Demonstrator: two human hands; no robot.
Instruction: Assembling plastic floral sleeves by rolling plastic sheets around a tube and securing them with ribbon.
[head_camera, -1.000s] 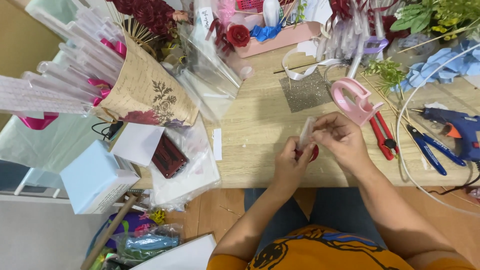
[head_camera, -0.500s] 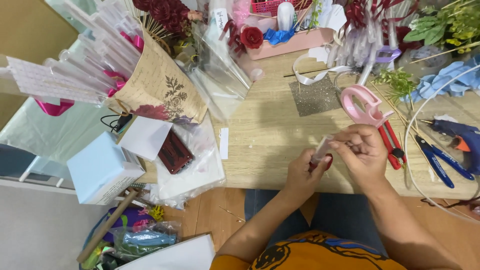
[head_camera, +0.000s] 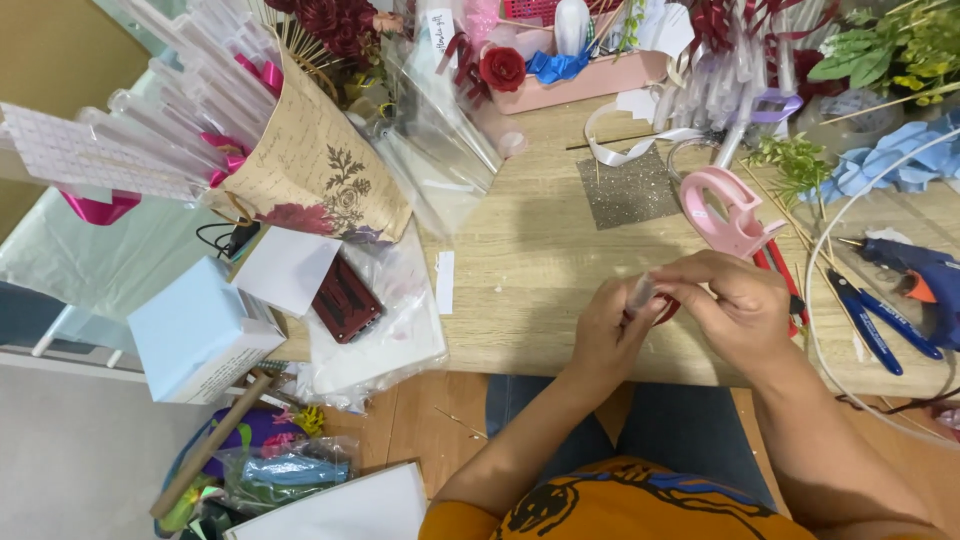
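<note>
The thin clear plastic tube (head_camera: 641, 291) sits pinched between your two hands above the near edge of the pale wooden table (head_camera: 530, 270); your left hand (head_camera: 612, 330) grips its lower end, your right hand (head_camera: 730, 305) closes fingers over its top; at twelve o'clock lies the pink tape dispenser (head_camera: 732, 212); at three o'clock, blue-handled pliers (head_camera: 868, 325); beyond them, a blue glue gun (head_camera: 920, 275).

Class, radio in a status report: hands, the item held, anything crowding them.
Left hand and right hand together pinch a small clear tube. Pink tape dispenser close behind. Red-handled pliers under right hand.
</note>
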